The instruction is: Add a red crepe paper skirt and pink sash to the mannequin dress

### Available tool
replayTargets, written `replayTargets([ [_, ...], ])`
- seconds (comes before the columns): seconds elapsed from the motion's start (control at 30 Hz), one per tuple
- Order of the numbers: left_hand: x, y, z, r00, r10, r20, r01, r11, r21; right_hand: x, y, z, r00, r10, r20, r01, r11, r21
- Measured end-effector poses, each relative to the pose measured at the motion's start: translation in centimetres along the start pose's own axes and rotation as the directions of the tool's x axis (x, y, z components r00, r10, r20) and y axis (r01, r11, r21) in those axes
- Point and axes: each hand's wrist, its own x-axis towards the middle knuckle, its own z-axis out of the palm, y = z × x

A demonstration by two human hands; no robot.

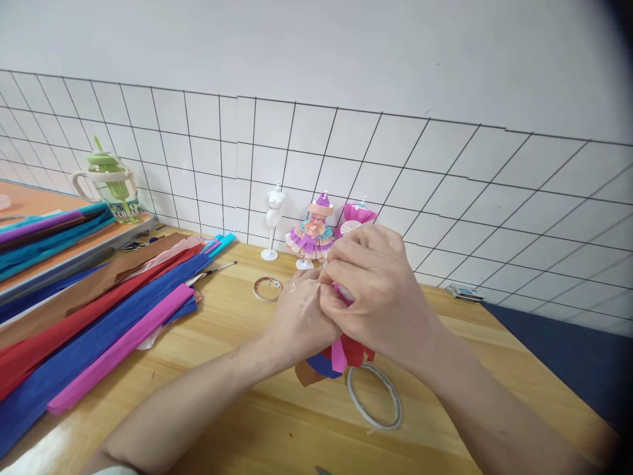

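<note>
Both hands meet over the wooden table around a small crepe paper dress with brown, blue, pink and red panels. My left hand is closed round its upper part from the left and hides much of it. Pressed close against it, my right hand has its fingers bent in a pinch at the top, where a bit of pink paper shows. Whatever supports the dress inside is hidden by the hands. A white roll of double-sided tape lies just below the dress.
Behind the hands stand a bare white mini mannequin and two dressed ones, one with a ruffled dress, one in magenta. A patterned tape roll lies nearby. Crepe paper strips and a green-lidded cup are at left.
</note>
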Motion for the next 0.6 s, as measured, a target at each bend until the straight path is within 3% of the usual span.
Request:
replayTargets([
  [0.17,0.1,0.3,-0.3,0.989,0.146,0.01,-0.146,0.974,0.171,0.2,0.6,0.2,1.0,0.016,-0.017,-0.016,1.0,0.016],
  [0.3,0.1,0.8,-1.1,0.995,0.069,0.078,-0.077,0.991,0.111,0.6,1.6,-0.4,0.995,0.07,-0.075,-0.068,0.997,0.019],
  [0.4,0.2,0.8,-1.6,0.993,0.007,0.118,-0.014,0.998,0.056,0.2,1.8,-2.1,0.978,0.188,-0.092,-0.175,0.976,0.133],
  [0.5,0.3,0.5,-1.6,0.992,-0.009,0.122,0.008,1.0,0.004,-2.0,0.8,-3.7,0.945,0.325,0.026,-0.313,0.882,0.353],
  [0.6,0.5,0.2,-1.6,0.992,-0.02,0.128,0.024,0.999,-0.032,-5.5,-0.5,-3.8,0.847,0.5,0.182,-0.515,0.687,0.513],
])
